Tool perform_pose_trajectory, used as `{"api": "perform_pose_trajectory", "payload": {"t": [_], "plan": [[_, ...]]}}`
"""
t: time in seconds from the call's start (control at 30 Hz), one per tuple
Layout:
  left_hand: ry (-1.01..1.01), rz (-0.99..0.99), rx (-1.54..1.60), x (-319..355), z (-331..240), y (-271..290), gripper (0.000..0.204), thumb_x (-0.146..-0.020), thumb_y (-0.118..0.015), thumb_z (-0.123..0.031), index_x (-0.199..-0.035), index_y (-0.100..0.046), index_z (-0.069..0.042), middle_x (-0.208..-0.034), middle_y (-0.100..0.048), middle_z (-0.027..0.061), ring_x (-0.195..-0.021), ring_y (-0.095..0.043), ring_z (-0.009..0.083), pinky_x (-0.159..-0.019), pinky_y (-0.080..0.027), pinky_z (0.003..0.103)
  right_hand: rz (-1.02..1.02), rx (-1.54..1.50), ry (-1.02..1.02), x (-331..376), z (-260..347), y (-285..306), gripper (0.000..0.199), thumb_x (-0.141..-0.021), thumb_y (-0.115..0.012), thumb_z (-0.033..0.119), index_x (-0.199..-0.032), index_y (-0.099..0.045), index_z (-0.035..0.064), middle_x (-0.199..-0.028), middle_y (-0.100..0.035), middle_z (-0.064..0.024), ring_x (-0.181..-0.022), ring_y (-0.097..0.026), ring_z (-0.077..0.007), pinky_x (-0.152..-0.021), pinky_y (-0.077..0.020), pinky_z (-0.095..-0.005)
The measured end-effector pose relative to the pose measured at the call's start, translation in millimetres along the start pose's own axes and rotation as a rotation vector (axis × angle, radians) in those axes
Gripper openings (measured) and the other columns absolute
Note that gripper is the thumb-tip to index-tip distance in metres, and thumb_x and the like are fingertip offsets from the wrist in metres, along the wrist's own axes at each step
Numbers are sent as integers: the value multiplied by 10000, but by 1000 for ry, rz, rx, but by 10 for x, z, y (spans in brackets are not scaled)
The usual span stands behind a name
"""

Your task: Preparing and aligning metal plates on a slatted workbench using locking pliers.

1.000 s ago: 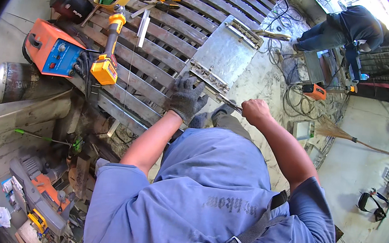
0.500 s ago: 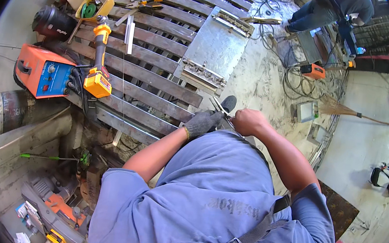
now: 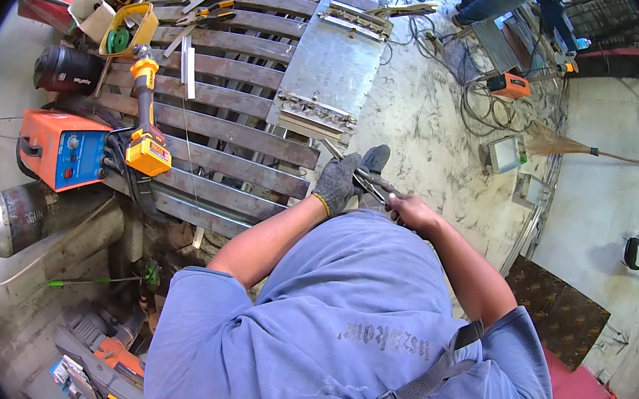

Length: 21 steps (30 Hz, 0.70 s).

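My left hand (image 3: 335, 181), in a dark grey knit glove, is closed around a thin metal strip (image 3: 331, 148) whose end sticks out past the fingers. My bare right hand (image 3: 411, 211) is closed on the near end of a metal hand tool (image 3: 373, 182) with slim handles, which looks like locking pliers. The tool spans the gap between both hands, just in front of my belly. Its jaws are partly hidden by the glove, so what they grip cannot be made out. Beyond the hands, a dark shoe (image 3: 375, 157) stands on the floor.
At left, a slatted metal bench (image 3: 239, 143) carries a yellow angle grinder (image 3: 147, 121), an orange welding machine (image 3: 65, 151), pliers (image 3: 216, 13) and a flat metal plate (image 3: 331, 59). A gas cylinder (image 3: 14, 220) lies below. Cables (image 3: 475, 111), a broom (image 3: 562, 142) and another person (image 3: 492, 0) are at right.
The view has shifted slightly. My right hand has dropped lower and turned, showing more of the metal tool between the hands. The gloved left hand has turned upward around the strip.
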<state>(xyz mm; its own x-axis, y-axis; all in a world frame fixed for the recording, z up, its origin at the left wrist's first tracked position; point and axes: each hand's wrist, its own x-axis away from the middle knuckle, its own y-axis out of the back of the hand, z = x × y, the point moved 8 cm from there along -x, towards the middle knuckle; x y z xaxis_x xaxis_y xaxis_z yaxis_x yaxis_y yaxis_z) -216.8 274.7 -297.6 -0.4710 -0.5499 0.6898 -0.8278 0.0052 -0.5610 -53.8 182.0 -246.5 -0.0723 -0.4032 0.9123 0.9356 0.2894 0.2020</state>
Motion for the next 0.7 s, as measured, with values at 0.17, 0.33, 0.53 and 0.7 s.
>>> {"api": "perform_pose_trajectory", "payload": {"t": [0.17,0.33,0.53,0.7], "plan": [[32,66,184,160,-102,-291,337,-1041,-462,-351,-994,-583,-40,-999,-727,239,-859,-713,314,-720,-585,416,70,-415,184,-63,-91,-99,398,-1067,-516,383,-885,-646,54,-700,-548,29,-587,-464,-78,-541,-383,-268],[116,-2,220,-7,-10,-127,348,-1051,-427,-329,-1075,-535,1,-1062,-695,313,-909,-707,387,-811,-587,464,66,-378,186,-164,-69,-159,397,-1078,-486,379,-879,-626,66,-670,-526,27,-547,-449,-83,-507,-368,-265],[47,-66,151,-87,-99,31,283,-1052,-460,-248,-1079,-529,25,-1005,-697,296,-884,-711,397,-821,-604,492,91,-304,71,-144,36,-216,440,-1087,-426,425,-881,-629,94,-654,-536,30,-517,-434,-84,-469,-351,-271],[55,-47,-61,-144,-29,162,270,-1044,-486,-248,-1078,-529,16,-984,-714,287,-766,-721,366,-701,-614,442,262,-271,23,-282,-138,-348,428,-1074,-456,377,-881,-706,90,-718,-591,9,-639,-496,-97,-580,-399,-282]]}}
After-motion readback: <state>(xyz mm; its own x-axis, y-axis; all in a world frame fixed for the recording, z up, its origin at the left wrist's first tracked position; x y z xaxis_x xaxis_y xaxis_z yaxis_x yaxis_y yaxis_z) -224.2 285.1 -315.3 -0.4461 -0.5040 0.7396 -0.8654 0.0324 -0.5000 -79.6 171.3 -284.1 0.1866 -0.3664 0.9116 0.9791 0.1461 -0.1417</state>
